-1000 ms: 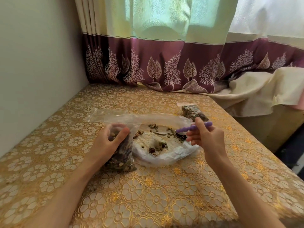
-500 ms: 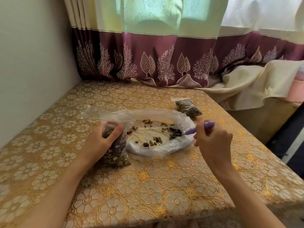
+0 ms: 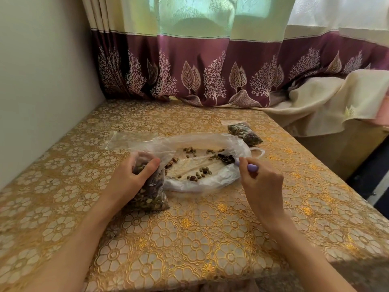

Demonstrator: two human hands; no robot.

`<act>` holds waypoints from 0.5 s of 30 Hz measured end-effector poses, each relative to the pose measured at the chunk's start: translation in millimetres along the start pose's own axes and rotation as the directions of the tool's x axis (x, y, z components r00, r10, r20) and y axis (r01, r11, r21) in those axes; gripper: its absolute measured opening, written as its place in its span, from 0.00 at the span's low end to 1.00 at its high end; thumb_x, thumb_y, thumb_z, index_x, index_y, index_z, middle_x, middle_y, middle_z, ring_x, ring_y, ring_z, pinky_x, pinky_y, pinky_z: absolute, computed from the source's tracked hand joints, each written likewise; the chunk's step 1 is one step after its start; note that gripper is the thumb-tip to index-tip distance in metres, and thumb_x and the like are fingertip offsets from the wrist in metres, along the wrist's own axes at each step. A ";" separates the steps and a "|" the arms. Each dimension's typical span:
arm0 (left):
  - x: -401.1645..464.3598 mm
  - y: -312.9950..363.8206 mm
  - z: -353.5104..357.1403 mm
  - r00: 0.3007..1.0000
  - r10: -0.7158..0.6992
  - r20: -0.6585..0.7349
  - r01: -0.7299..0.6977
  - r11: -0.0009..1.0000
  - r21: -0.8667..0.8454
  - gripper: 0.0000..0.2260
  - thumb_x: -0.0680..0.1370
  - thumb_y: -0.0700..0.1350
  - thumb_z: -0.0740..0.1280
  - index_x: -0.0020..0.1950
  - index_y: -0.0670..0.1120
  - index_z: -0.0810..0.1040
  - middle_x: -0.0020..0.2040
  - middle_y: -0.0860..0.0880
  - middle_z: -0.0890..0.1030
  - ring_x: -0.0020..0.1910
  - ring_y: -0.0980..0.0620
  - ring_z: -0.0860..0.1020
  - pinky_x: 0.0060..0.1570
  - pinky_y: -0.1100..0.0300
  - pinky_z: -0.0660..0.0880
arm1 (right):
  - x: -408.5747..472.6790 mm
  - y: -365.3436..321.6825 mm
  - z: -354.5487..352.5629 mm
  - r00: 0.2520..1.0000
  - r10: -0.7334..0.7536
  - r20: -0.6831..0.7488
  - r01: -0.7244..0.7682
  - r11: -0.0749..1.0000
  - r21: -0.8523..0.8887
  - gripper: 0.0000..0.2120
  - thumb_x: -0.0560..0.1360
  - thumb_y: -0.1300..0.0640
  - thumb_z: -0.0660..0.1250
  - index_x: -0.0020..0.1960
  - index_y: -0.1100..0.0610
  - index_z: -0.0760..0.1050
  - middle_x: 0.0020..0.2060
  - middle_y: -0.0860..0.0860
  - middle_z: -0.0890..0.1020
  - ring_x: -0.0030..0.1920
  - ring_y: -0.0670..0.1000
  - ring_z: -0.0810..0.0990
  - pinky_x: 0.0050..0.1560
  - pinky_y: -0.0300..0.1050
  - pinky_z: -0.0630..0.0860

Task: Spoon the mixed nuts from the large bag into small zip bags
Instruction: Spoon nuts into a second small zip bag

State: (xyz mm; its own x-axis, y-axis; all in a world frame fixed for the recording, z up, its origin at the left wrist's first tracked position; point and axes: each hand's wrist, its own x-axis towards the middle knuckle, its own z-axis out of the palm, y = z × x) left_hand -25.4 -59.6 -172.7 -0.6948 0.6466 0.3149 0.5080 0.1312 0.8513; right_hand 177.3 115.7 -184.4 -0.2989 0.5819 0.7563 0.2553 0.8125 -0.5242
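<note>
Gripping a small clear zip bag [image 3: 150, 190] nearly full of mixed nuts, the left hand [image 3: 131, 180] curls its fingers round the bag's upper part, thumb across the front, and holds it upright on the gold floral tablecloth [image 3: 189, 239], touching the left edge of the large bag. That large crumpled clear plastic bag [image 3: 202, 163] lies open and flat in the middle of the cloth, with only scattered brown and green nuts [image 3: 202, 172] left on its pale inner surface. The right hand [image 3: 262, 186], at the large bag's right edge, grasps the lilac plastic handle of a spoon [image 3: 242, 163]; the spoon's bowl reaches into the large bag and sits among a dark cluster of nuts by its right rim. Behind the large bag's right end lies a second small zip bag filled with nuts [image 3: 244, 133], flat on the cloth. An empty flat clear zip bag [image 3: 124, 140] lies behind the large bag's left end. Beyond the large bag hangs a maroon-bordered curtain with leaf and tree prints [image 3: 210, 70].
</note>
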 end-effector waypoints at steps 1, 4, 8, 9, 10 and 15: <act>-0.1 0.2 0.0 1.000 -0.002 0.000 0.002 1.000 -0.002 0.16 0.68 0.62 0.64 0.50 0.55 0.75 0.48 0.60 0.78 0.48 0.62 0.76 0.44 0.64 0.71 | -0.9 1.0 0.8 0.999 0.025 0.023 -0.026 0.999 0.026 0.07 0.76 0.61 0.67 0.42 0.62 0.82 0.29 0.52 0.81 0.27 0.49 0.77 0.30 0.37 0.70; -1.9 2.3 0.7 1.000 -0.002 0.000 0.002 1.000 0.000 0.15 0.67 0.63 0.63 0.49 0.56 0.75 0.47 0.60 0.78 0.46 0.64 0.76 0.42 0.67 0.69 | 0.7 5.5 0.8 0.971 0.221 0.095 -0.236 0.953 0.192 0.06 0.77 0.58 0.66 0.45 0.56 0.81 0.31 0.48 0.81 0.27 0.45 0.79 0.29 0.38 0.75; -2.5 5.2 1.6 1.000 0.003 -0.003 -0.003 1.000 0.005 0.14 0.66 0.63 0.63 0.47 0.58 0.74 0.45 0.62 0.77 0.45 0.66 0.75 0.41 0.67 0.68 | 7.1 12.5 1.2 0.859 0.473 0.197 -0.512 0.779 0.362 0.04 0.78 0.57 0.65 0.47 0.51 0.78 0.31 0.48 0.82 0.28 0.46 0.80 0.34 0.40 0.79; -2.4 5.4 1.7 1.000 0.006 -0.004 -0.006 1.000 0.007 0.14 0.66 0.63 0.63 0.47 0.58 0.74 0.45 0.62 0.77 0.45 0.66 0.75 0.41 0.67 0.68 | 8.4 13.1 1.5 0.838 0.500 0.217 -0.545 0.750 0.376 0.04 0.78 0.58 0.65 0.47 0.53 0.78 0.32 0.50 0.82 0.30 0.48 0.80 0.36 0.43 0.80; -2.5 5.5 1.6 1.000 0.010 -0.006 -0.010 1.000 0.007 0.14 0.66 0.63 0.62 0.47 0.58 0.74 0.46 0.62 0.77 0.45 0.66 0.74 0.41 0.67 0.68 | 9.7 12.8 2.0 0.824 0.517 0.233 -0.566 0.729 0.385 0.05 0.78 0.58 0.64 0.48 0.54 0.79 0.33 0.52 0.82 0.31 0.49 0.80 0.38 0.47 0.80; -2.4 4.9 1.4 0.999 0.042 -0.021 -0.041 0.998 0.051 0.17 0.68 0.61 0.63 0.51 0.52 0.75 0.46 0.61 0.77 0.47 0.65 0.74 0.43 0.66 0.69 | 15.3 11.8 5.7 0.826 0.518 0.220 -0.563 0.740 0.369 0.12 0.79 0.55 0.62 0.49 0.60 0.82 0.34 0.54 0.82 0.31 0.48 0.80 0.41 0.47 0.80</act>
State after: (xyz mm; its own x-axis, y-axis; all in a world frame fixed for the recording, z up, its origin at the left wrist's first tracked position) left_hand -20.6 -59.4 -169.8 -0.6835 0.6355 0.3592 0.5614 0.1431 0.8151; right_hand 170.5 134.4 -181.3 -0.3174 0.9099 0.2669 0.0178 0.2872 -0.9577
